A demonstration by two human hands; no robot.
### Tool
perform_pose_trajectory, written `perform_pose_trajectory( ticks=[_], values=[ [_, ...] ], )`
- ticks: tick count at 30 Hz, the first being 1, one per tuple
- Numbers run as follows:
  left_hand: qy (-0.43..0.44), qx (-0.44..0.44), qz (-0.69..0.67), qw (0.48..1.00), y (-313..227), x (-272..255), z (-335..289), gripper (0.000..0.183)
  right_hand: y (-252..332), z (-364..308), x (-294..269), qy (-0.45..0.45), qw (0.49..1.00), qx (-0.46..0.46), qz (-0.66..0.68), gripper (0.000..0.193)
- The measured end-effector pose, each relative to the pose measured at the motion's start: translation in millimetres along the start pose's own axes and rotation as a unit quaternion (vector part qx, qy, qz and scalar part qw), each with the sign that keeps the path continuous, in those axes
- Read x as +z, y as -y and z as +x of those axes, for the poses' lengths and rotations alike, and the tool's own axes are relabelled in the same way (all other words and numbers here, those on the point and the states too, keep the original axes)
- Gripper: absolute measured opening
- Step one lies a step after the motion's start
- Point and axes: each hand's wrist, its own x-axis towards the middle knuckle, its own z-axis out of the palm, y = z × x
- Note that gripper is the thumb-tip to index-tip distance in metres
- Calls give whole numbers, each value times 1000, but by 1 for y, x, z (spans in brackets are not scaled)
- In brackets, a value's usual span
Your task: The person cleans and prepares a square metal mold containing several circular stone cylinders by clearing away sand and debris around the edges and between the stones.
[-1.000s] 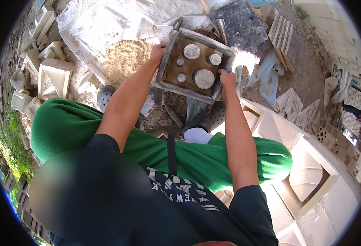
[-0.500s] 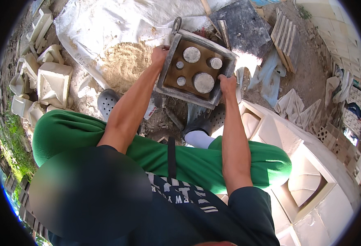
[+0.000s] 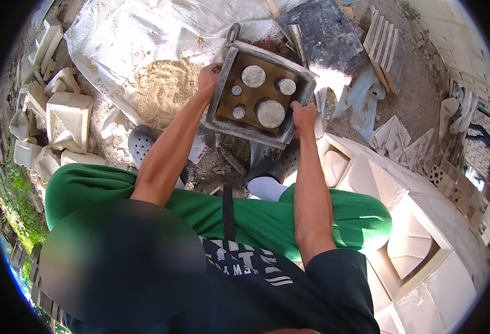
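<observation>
Both my hands hold a square grey box-shaped mould (image 3: 247, 132), tilted a little, out in front of my knees. My left hand (image 3: 208, 79) grips its left side near the far corner, fingers closed and partly hidden by the wall. On the right side, my right hand (image 3: 304, 118) is closed on the edge, thumb on top of the rim. Several round grey cylinders (image 3: 270, 113), large and small, stand up from the brown inner face. A bent metal loop (image 3: 233, 33) sticks out at the far left corner.
Beyond the mould, a sand pile (image 3: 164, 89) lies on a white sheet (image 3: 122, 33). Cast pale blocks (image 3: 70, 121) are heaped at left; larger pale blocks (image 3: 417, 245) stand by my right knee. A dark board (image 3: 325, 36) and a slatted wooden piece (image 3: 382, 47) lie far right.
The whole view has shifted slightly, so everything sits a little further left. Both hands keep the same hold on the mould.
</observation>
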Motion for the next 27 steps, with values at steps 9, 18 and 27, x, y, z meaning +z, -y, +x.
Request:
perform_pose_trajectory(
  ticks=[9, 18, 27],
  values=[
    [33, 16, -67, 997, -17, -5, -6, 39, -3, 5, 9, -63, 998, -12, -21, 33],
    [23, -17, -95, 995, -39, 0, -20, 41, -36, 24, 6, -4, 985, 10, 169, 23],
    [44, -93, -157, 982, -35, -7, -10, 36, -28, 21, 2, -16, 991, 15, 134, 24]
  ],
)
